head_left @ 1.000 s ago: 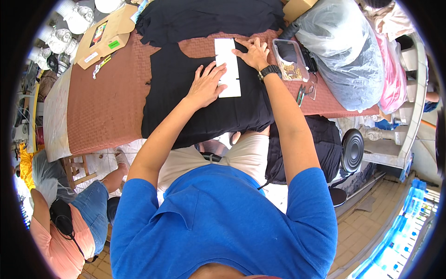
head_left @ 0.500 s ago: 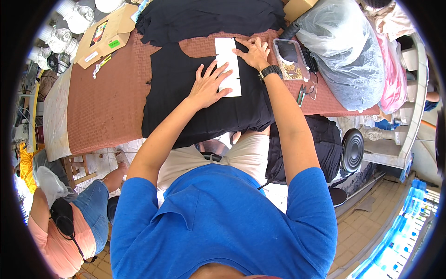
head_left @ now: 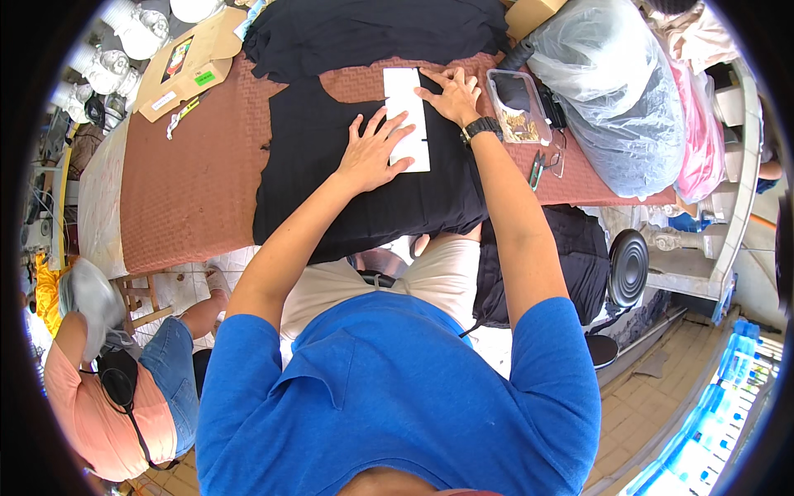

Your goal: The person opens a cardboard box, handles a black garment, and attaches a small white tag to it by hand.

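A narrow white card strip [head_left: 406,87], with small dark notches on its right edge, lies on black fabric [head_left: 310,157] spread over the table. My left hand [head_left: 372,157] rests on the lower half of the strip, palm down with fingers spread. My right hand [head_left: 453,97], with a dark watch on its wrist, is at the strip's upper right edge. Its thumb reaches the strip's edge, and its other fingers lie apart on the fabric, slightly bent. Nothing shows in its grasp.
More black fabric [head_left: 372,33] lies at the far side. Right of my hands are a clear plastic container [head_left: 519,107], small green-handled snips [head_left: 538,169] and stuffed plastic bags [head_left: 612,99]. A cardboard box [head_left: 186,62] sits far left. Another person [head_left: 124,388] is at lower left.
My hands and the white strip have stayed in place. At lower left, the other person has shifted slightly and moved a pale plastic bag upward.
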Tool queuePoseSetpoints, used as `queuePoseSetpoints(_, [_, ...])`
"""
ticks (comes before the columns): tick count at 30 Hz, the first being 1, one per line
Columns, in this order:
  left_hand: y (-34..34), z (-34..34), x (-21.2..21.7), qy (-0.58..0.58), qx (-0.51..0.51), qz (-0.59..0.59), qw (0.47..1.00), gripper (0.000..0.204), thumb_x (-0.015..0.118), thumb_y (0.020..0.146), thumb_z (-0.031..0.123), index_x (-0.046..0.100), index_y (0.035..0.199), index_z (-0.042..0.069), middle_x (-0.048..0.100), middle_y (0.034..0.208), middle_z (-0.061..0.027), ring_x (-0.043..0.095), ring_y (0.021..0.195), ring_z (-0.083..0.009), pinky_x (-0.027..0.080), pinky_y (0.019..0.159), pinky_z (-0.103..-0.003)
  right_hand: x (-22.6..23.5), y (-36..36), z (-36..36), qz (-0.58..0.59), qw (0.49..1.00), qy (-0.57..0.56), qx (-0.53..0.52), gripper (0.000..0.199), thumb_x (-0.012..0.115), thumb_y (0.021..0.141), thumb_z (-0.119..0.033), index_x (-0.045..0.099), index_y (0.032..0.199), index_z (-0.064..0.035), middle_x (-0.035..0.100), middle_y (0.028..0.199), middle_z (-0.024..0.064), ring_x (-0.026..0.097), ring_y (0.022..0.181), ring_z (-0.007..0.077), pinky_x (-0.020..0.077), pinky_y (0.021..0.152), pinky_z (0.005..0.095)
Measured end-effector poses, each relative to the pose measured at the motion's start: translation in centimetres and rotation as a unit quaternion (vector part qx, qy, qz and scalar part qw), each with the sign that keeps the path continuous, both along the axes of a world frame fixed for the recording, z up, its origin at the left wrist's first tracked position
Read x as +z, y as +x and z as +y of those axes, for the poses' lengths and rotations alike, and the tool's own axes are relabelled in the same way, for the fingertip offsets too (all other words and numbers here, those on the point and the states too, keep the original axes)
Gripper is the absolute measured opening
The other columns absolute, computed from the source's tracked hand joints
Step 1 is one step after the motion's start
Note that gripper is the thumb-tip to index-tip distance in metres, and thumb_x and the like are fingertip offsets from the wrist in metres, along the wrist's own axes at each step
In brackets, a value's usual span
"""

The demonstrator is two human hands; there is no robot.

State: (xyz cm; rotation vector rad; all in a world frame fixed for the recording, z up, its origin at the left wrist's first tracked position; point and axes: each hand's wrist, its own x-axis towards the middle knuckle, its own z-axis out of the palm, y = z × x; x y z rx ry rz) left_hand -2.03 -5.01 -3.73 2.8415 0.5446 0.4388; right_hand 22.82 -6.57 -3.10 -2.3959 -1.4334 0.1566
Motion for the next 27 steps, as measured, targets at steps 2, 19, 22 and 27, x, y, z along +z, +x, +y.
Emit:
queuePoseSetpoints(2, [0.0, 0.0, -0.1, 0.005, 0.000, -0.003, 1.000, 0.062, 0.058, 0.095, 0.053, 0.047, 0.149, 0.024, 0.032, 0.164, -0.0015, 0.024, 0.152, -0.0329, 0.016, 0.118, -0.067, -0.1, 0.1, 0.0, -0.006, 1.000, 0.005, 0.001, 0.059, 0.067, 0.083, -0.068, 0.065, 0.136, -0.0415, 0.049, 0.140, 0.0061, 0.039, 0.130, 0.0391, 0.0248, 0.113, 0.0574])
queuePoseSetpoints(19, [-0.1, -0.2, 0.0, 0.004, 0.001, 0.013, 1.000, 0.062, 0.056, 0.098, 0.052, 0.046, 0.150, 0.022, 0.030, 0.165, -0.0014, 0.022, 0.153, -0.0318, 0.015, 0.119, -0.064, -0.5, 0.1, 0.1, -0.012, 1.000, 0.020, 0.004, 0.058, 0.068, 0.082, -0.068, 0.065, 0.135, -0.0419, 0.050, 0.139, 0.0055, 0.040, 0.128, 0.0379, 0.0253, 0.111, 0.0555])
queuePoseSetpoints(22, [0.1, -0.2, 0.2, 0.007, 0.001, 0.015, 1.000, 0.062, 0.056, 0.097, 0.052, 0.046, 0.150, 0.021, 0.031, 0.164, -0.0016, 0.022, 0.153, -0.0316, 0.015, 0.119, -0.064, -0.6, 0.2, 0.0, -0.025, 0.999, 0.031, -0.001, 0.058, 0.068, 0.082, -0.067, 0.066, 0.134, -0.0415, 0.051, 0.138, 0.0049, 0.040, 0.126, 0.0372, 0.0269, 0.110, 0.0547])
queuePoseSetpoints(27, [0.6, -0.5, 0.7, 0.009, -0.003, 0.026, 1.000, 0.063, 0.057, 0.097, 0.051, 0.046, 0.150, 0.020, 0.031, 0.164, -0.0017, 0.022, 0.153, -0.0312, 0.016, 0.119, -0.064, -1.7, -0.6, -1.0, -0.074, 0.991, 0.114, -0.014, 0.049, 0.067, 0.090, -0.053, 0.065, 0.135, -0.0337, 0.053, 0.130, 0.0067, 0.044, 0.120, 0.0387, 0.0355, 0.102, 0.0579])
